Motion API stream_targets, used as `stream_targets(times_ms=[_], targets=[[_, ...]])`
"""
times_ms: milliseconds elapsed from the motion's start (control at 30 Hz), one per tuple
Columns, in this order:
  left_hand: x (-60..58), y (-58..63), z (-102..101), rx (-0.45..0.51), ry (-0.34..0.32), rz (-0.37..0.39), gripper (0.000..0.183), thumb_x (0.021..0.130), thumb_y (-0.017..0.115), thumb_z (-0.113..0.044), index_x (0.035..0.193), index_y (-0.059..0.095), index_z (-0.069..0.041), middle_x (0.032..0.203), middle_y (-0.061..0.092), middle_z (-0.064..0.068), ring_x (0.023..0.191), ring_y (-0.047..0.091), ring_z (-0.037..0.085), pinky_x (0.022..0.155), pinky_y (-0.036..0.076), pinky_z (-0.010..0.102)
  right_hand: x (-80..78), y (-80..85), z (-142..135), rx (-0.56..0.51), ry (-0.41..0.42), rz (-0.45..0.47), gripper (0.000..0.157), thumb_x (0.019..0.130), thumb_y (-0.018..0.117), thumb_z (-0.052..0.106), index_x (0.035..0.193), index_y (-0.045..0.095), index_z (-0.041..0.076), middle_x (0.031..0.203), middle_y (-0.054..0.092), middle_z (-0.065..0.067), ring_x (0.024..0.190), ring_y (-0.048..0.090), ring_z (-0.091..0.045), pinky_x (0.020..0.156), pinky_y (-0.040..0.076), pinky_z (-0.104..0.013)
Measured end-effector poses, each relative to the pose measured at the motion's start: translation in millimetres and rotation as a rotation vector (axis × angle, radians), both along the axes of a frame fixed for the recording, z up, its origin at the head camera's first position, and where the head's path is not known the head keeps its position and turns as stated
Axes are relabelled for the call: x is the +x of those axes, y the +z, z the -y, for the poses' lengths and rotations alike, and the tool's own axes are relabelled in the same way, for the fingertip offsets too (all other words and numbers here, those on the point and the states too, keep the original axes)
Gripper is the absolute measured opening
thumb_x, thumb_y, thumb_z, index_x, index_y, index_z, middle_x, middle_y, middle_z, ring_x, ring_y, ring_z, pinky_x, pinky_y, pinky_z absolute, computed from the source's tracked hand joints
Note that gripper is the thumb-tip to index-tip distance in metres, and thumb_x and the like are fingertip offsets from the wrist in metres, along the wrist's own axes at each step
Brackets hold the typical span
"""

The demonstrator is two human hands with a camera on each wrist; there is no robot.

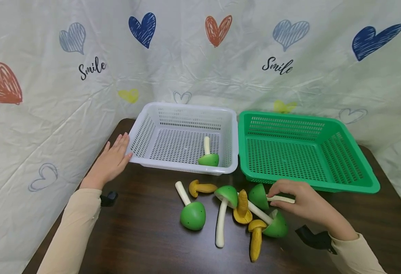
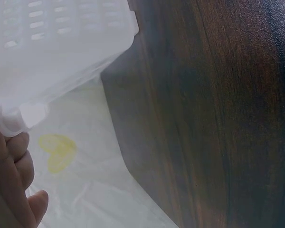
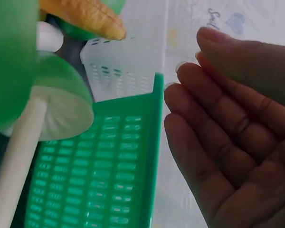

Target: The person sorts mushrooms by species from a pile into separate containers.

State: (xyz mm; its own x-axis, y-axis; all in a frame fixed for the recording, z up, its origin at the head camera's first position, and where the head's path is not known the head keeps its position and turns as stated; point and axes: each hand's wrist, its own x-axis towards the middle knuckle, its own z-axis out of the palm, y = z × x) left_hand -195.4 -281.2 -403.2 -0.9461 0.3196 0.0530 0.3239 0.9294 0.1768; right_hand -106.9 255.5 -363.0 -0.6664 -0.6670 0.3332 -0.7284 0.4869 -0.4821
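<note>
My left hand [image 1: 109,163] rests on the left rim of a white plastic basket [image 1: 178,146], its fingers extended. The left wrist view catches those fingers [image 2: 23,168] beside the basket's rim. A toy mushroom with a green cap [image 1: 209,160] and pale stem lies inside that basket. Over the table, my right hand [image 1: 303,199] hovers with thumb and fingers parted about the pale stem of another green-capped mushroom [image 1: 258,196]. In the right wrist view the curved fingers [image 3: 199,152] hold nothing, and a green-capped mushroom [image 3: 64,95] appears apart from them.
A green basket [image 1: 286,154] stands right of the white one. More green-capped mushrooms [image 1: 193,216] and several yellow mushrooms [image 1: 256,239] lie loose on the dark wooden table [image 1: 145,228]. Behind the baskets hangs a white cloth [image 1: 186,57] printed with hearts.
</note>
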Motion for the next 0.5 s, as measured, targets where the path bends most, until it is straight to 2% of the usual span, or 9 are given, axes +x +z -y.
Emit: stream_targets(times_ms=[300, 500], targets=[[1.5, 1.3, -1, 0.016, -0.001, 0.006, 0.064, 0.103, 0.029, -0.034, 0.148, 0.008, 0.005, 0.156, 0.008, 0.018, 0.143, 0.003, 0.031, 0.111, 0.006, 0.057, 12.7, -11.2, -12, -0.006, 0.003, 0.025, 0.046, 0.068, 0.079, -0.002, 0.099, 0.064, 0.028, 0.095, 0.063, 0.011, 0.086, 0.059, -0.003, 0.073, 0.044, -0.011], [1.5, 1.6, 0, 0.019, -0.003, 0.003, 0.064, 0.103, 0.029, -0.034, 0.148, 0.008, 0.005, 0.156, 0.009, 0.019, 0.143, 0.003, 0.031, 0.11, 0.006, 0.057, 16.0, -20.3, -16, -0.001, 0.037, 0.078, 0.04, 0.071, 0.079, 0.001, 0.101, 0.065, 0.024, 0.097, 0.063, 0.009, 0.084, 0.059, -0.007, 0.069, 0.047, -0.015]])
